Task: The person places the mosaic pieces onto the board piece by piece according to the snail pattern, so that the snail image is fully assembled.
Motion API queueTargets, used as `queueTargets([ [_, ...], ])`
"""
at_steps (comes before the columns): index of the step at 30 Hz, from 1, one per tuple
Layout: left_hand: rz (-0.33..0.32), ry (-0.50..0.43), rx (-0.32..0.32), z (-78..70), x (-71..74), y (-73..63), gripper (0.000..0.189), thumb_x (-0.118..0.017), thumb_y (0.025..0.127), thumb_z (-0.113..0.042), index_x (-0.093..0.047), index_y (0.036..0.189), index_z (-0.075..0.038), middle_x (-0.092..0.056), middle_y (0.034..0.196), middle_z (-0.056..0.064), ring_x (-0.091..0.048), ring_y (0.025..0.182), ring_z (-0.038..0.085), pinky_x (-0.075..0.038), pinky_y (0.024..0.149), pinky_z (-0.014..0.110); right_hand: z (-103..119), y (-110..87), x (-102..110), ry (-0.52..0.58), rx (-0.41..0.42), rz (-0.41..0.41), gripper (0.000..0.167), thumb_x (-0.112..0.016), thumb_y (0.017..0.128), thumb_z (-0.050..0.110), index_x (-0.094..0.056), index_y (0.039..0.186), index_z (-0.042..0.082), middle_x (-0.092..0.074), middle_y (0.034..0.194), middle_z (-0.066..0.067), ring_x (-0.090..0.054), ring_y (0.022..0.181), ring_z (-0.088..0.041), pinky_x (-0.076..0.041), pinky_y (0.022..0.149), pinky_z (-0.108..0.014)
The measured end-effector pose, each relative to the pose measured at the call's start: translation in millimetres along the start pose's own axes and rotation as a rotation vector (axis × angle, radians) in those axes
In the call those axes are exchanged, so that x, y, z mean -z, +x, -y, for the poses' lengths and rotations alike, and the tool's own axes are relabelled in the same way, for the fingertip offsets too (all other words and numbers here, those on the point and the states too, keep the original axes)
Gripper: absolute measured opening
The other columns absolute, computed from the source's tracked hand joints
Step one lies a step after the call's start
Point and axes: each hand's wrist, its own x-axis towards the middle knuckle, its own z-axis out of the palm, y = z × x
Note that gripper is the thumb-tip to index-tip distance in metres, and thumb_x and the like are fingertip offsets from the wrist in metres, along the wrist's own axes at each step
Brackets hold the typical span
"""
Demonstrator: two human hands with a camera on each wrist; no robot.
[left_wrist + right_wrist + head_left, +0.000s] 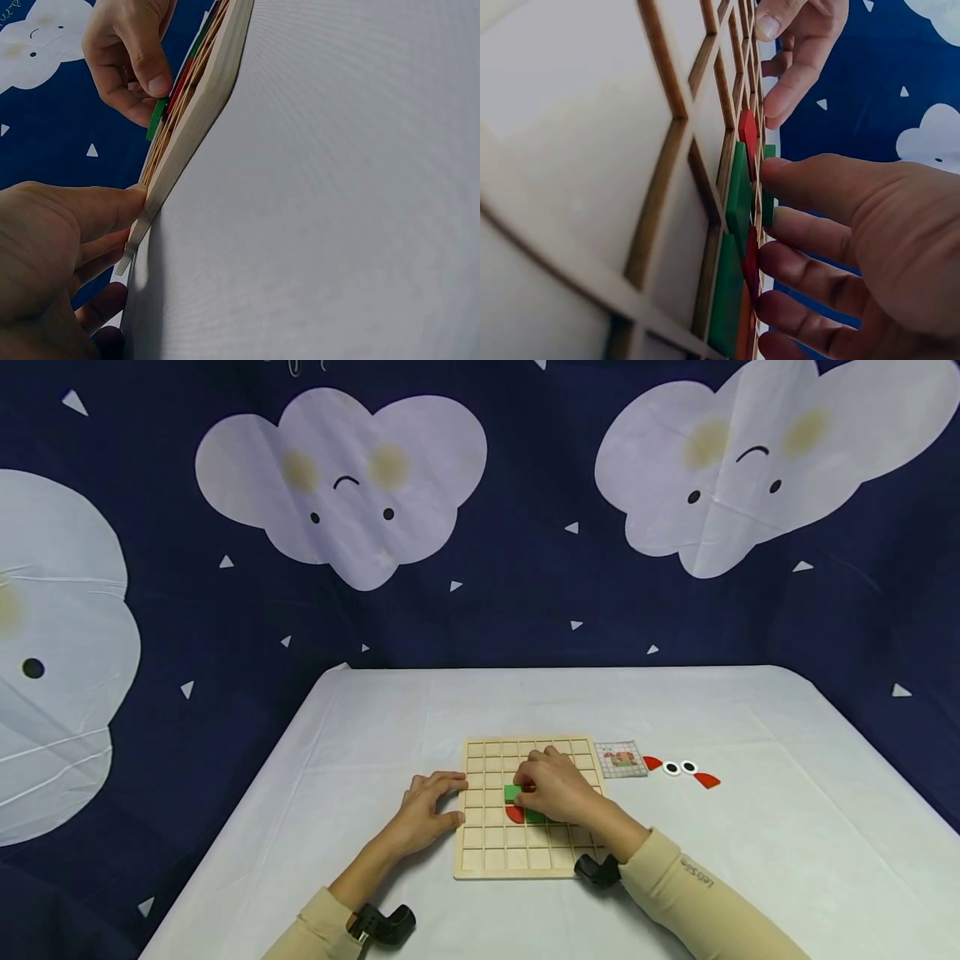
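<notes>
A light wooden grid board [495, 863] lies on the white table, its square cells divided by raised strips. My left hand [422, 814] rests at the board's left edge, thumb and fingertips against the side. Over the middle of the board, my right hand [555, 787] pinches a green square tile [512, 794], seen edge-on as a green tile [769, 187] at the thumb in the right wrist view. Just below it sits a red rounded tile [515, 814] in a cell, beside another green tile [535, 817]. More red, green and orange tiles are partly hidden under the right hand.
A small pattern card [621, 759] with a grid picture lies against the board's upper right. Beyond it are two red curved pieces [707, 781] and two round eye pieces [688, 767]. A dark blue cloth with clouds [525, 610] hangs behind the table [787, 860].
</notes>
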Motion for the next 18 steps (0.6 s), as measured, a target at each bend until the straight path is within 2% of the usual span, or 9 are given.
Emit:
queueTargets([
  [5,-0.002,0.009,0.003,0.3,-0.7,-0.2,0.041,-0.073,0.078,-0.012,-0.064,0.118,-0.009,-0.056,0.133,-0.001,-0.04,0.107,0.017,-0.025,0.087,0.036,0.0,-0.4,0.3,-0.007,-0.017,0.022,0.02,-0.076,0.077,0.031,-0.072,0.09,0.017,-0.059,0.087,0.005,-0.038,0.076,-0.012,-0.031,0.068,-0.029],
  [18,-0.005,0.012,-0.001,1.2,-1.3,0.0,0.042,-0.073,0.078,-0.013,-0.064,0.118,-0.01,-0.056,0.133,-0.002,-0.04,0.108,0.018,-0.026,0.086,0.036,-0.2,-1.3,-0.2,-0.015,0.002,0.017,0.02,-0.077,0.076,0.032,-0.072,0.09,0.018,-0.06,0.088,0.004,-0.038,0.076,-0.012,-0.031,0.067,-0.028],
])
